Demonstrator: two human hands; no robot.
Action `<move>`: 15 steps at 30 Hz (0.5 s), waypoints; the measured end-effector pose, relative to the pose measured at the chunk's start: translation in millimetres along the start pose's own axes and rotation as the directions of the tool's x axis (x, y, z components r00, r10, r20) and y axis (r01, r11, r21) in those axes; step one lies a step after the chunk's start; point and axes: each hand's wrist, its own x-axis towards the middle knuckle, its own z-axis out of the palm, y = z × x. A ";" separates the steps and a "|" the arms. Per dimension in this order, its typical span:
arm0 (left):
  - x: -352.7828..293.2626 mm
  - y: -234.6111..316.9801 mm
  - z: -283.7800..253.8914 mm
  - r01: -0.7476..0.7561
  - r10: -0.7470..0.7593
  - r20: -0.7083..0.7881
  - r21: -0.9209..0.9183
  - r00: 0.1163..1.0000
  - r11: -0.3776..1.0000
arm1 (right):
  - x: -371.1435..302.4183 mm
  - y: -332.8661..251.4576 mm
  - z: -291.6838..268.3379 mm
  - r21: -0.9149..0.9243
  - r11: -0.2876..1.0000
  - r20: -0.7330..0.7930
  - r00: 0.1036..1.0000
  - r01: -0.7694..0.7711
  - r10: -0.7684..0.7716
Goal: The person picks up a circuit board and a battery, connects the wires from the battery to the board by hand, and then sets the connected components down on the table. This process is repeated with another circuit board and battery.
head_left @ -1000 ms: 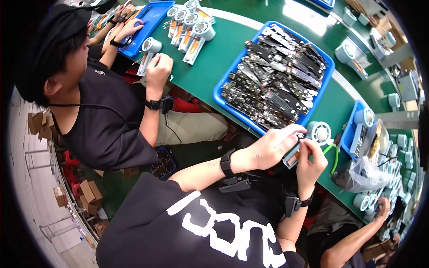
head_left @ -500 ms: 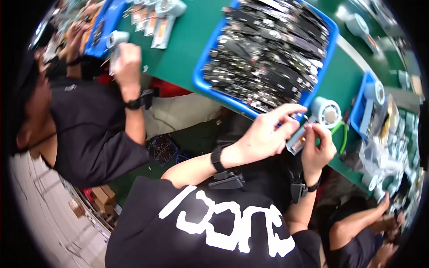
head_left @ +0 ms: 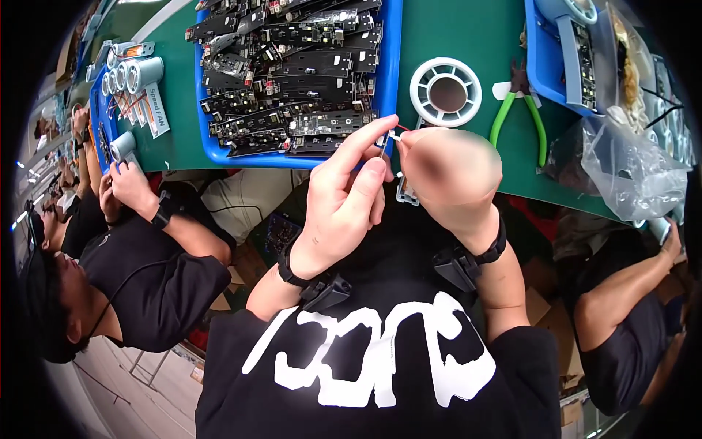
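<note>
My left hand pinches a small circuit board, seen nearly edge-on between thumb and index finger. My right hand, partly blurred, has its fingertips closed on a small white plug with a red wire, against the board's end. Just beyond my hands is a light-blue handheld fan, its round head facing up. Part of its open handle shows between my hands; the rest is hidden by the right hand.
A blue bin heaped with black circuit boards stands left of the fan. To the right lie green-handled side cutters, a blue tray and a clear plastic bag. Co-workers sit on both sides; several fans stand far left.
The view has swung round, so the bin and fan appear farther left. My fingertips have come closer together at the plug and board; the side cutters now show fully.
</note>
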 end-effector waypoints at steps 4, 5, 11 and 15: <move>-0.4 0.1 1.4 -0.042 0.043 -0.013 0.095 0.999 0.995 | -0.8 1.4 1.6 0.011 1.000 -0.020 1.000 0.014 -0.013; -0.6 0.0 1.3 -0.060 0.062 -0.016 0.117 0.998 0.991 | -1.0 1.5 2.1 0.015 1.000 -0.023 1.000 0.012 -0.012; -1.9 1.9 -0.6 -0.070 0.072 -0.012 0.137 0.997 0.988 | -0.7 2.3 1.9 0.023 1.000 -0.018 1.000 -0.003 0.003; -0.9 2.8 -2.0 -0.076 0.079 -0.011 0.174 0.997 0.982 | -0.1 2.0 3.1 0.041 0.999 -0.030 1.000 -0.004 0.006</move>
